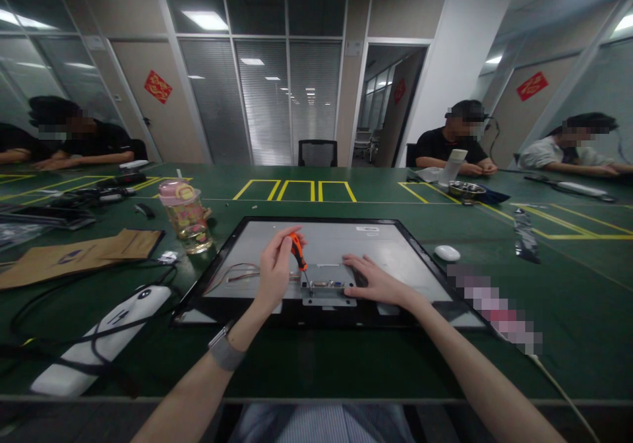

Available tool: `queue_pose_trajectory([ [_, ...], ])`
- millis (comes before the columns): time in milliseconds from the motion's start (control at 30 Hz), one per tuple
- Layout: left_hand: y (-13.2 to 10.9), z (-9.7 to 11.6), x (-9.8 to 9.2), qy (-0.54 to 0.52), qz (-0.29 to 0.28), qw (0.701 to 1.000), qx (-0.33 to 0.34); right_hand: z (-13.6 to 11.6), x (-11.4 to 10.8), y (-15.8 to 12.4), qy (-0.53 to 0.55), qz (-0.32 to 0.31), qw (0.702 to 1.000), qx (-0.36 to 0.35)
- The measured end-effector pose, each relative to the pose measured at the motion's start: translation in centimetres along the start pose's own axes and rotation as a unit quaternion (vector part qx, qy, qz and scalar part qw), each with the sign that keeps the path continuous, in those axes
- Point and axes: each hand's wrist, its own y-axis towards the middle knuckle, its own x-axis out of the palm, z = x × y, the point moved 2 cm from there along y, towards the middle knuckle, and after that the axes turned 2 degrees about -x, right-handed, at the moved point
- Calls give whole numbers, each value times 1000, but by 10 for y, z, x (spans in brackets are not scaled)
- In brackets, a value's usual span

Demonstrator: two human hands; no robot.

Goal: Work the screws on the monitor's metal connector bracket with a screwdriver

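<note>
A flat display panel (316, 238) with a grey metal back and black frame lies before me on the table. Near its front edge sits a small metal bracket (329, 300) with a row of ports. My left hand (277, 262) is closed around an orange and black screwdriver (297, 252), whose shaft slants down to the bracket's left end. Resting on the bracket's right side is my right hand (373, 281), fingers spread, with the thumb by the ports. Thin wires (240, 273) run across the panel to the left of the bracket.
Left of the panel stand a pink-lidded bottle (185, 215), a brown paper bag (84, 255) and a white power strip (103, 337) with black cables. To the right lie a white earbud case (447, 253) and a silvery packet (526, 235). Several people sit across the table.
</note>
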Motion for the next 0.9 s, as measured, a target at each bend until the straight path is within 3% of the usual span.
queue_pose_trajectory([
  [233, 0, -2, 2, -59, -27, 998, -24, 5, 2, 1, 15, 0, 1000, -6],
  [533, 0, 3, 1, 52, -18, 998, 31, 12, 5, 3, 24, -6, 1000, -11],
  [767, -1, -1, 0, -6, -14, 1000, -25, 10, 3, 3, 13, 0, 1000, -17],
  [900, -1, 0, -1, 53, -5, 998, 29, 10, 3, 3, 13, 3, 1000, -17],
])
